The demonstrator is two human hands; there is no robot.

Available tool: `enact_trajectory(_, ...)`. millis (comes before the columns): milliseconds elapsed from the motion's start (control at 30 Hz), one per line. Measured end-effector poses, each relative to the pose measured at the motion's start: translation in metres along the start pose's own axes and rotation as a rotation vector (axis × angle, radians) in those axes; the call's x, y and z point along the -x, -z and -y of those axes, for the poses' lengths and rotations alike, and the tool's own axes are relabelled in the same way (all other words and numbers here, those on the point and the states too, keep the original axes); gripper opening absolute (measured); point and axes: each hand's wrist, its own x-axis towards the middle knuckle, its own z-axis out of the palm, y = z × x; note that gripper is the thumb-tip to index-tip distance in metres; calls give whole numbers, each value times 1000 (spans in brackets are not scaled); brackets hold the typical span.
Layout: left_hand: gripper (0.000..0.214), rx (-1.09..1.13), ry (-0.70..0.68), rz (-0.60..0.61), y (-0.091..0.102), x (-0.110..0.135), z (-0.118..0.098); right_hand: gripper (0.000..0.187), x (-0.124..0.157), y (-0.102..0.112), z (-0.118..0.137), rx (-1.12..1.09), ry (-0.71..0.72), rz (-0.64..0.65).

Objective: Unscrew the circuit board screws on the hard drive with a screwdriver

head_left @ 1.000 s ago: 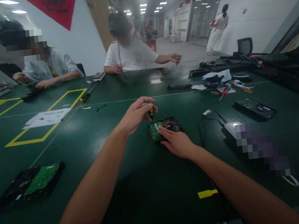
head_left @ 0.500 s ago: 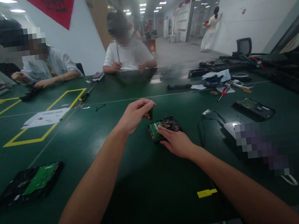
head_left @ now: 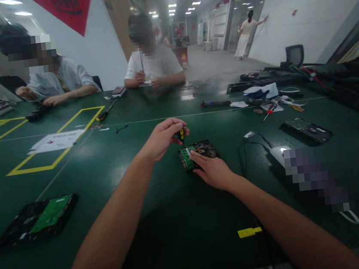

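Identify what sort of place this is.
Probably an electronics workshop: a hard drive under the right hand, a yellow-and-black screwdriver lying on the green table, and people seated across it.

The hard drive point(head_left: 207, 145) at the centre of the frame is black with a green circuit board point(head_left: 185, 161); just above, the screwdriver handle point(head_left: 181, 135) shows yellow and black. The desk point(head_left: 159, 104) is dark green, marked by yellow tape outlines point(head_left: 30, 171) at left. A second drive point(head_left: 16, 224), lower left, pairs black and green. Upper left, a red wall poster point(head_left: 80, 18) bears black lettering; the tag point(head_left: 247, 233) below right of centre is yellow.
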Motion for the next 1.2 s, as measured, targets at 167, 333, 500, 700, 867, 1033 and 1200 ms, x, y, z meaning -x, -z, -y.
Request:
enact_trajectory(167, 20, -38, -22, -16, 1, -1, 1, 54, 0, 0, 0, -2, 0, -8)
enact_trajectory(333, 26, -67, -21, -21, 3, -2, 4, 53, 1, 0, 0, 6, 6, -13)
enact_trajectory(500, 27, 6, -4, 12, 1, -3, 5, 54, 0, 0, 0, -10, -4, -7)
enact_trajectory(700, 28, -144, -61, 15, 0, -2, 6, 53, 1, -1, 0, -17, 2, -8)
enact_trajectory(867, 27, -205, -84, 36, -1, -1, 3, 54, 1, -2, -1, -11, 11, -16)
enact_trajectory(1033, 26, -228, -100, 31, -1, 1, -1, 54, 1, 0, 0, -20, -10, 4)
enact_trajectory(1200, 27, -216, -99, 19, 0, 2, -4, 54, 0, 0, 0, -36, -5, -5)
